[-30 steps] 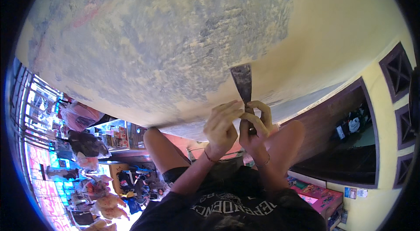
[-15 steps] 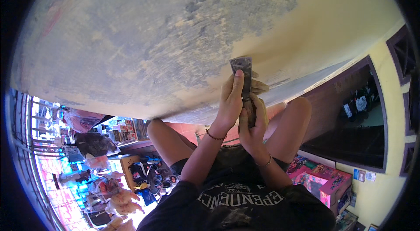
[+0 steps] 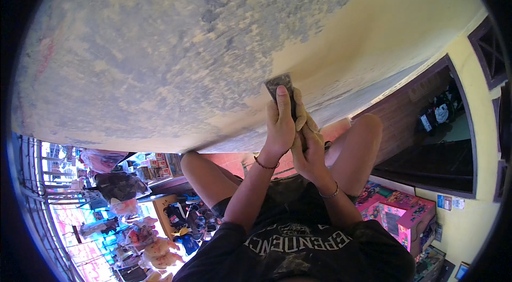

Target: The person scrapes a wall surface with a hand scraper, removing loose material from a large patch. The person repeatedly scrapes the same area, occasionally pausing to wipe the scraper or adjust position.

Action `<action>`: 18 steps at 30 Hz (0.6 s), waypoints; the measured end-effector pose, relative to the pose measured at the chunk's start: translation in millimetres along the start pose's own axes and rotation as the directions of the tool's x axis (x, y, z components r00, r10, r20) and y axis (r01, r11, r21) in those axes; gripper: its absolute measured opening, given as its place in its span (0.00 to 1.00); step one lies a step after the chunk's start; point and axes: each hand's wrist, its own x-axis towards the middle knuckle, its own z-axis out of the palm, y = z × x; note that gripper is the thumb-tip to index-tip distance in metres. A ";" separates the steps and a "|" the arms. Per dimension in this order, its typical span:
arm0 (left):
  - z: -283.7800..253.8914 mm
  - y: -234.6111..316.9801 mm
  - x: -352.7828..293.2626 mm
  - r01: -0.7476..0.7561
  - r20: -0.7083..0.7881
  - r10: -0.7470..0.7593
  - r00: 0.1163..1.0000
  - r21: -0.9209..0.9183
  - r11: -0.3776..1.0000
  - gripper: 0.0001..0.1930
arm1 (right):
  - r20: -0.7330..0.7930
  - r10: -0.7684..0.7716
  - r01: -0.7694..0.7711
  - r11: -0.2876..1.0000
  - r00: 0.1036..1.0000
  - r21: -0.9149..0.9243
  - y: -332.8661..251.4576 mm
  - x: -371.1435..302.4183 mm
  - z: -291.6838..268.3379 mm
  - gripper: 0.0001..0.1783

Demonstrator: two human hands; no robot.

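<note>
Clearly, the barred grille (image 3: 32,170) and the hanging goods (image 3: 120,186) at far left stand well apart from the work, and the left knee (image 3: 198,169) sits below it, so the left elbow seems to have room. Across the middle spreads the grey, mottled patch (image 3: 176,42) of the wall. At its lower right border is the scraper (image 3: 276,81), blade pointing up and away from the body; whether its edge touches the surface or sits just off it, I cannot tell. The left hand (image 3: 280,130) is clamped on the blade, thumb flat along the near face and fingers behind. That thumb should spread pressure evenly, so neither corner digs in; keeping it well back from the edge would be safer. Just beside it, the right hand (image 3: 313,155) is closed round the handle, close against the left. It looks best placed to set the angle, low and steady, with the wrist firm. Farther right, the smooth cream area (image 3: 384,20) begins just past the blade, and a light touch would suit that border. The right knee (image 3: 368,132) and dark doorway (image 3: 437,164) lie beyond.
</note>
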 end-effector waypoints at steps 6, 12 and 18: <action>8.4 2.0 3.7 0.021 -0.052 -0.023 0.998 -0.040 0.999 0.28 | 0.038 0.002 -0.004 1.000 0.999 0.031 -2.5 6.2 -7.6 0.16; 15.2 22.9 18.8 -0.083 -0.031 0.083 0.996 0.028 0.996 0.27 | 0.011 -0.083 0.082 0.995 0.997 0.051 -13.6 26.2 -10.5 0.16; 8.7 29.6 7.6 0.000 -0.103 0.004 0.995 0.040 0.999 0.27 | -0.063 -0.201 0.203 0.979 0.977 0.021 -17.3 20.6 1.6 0.14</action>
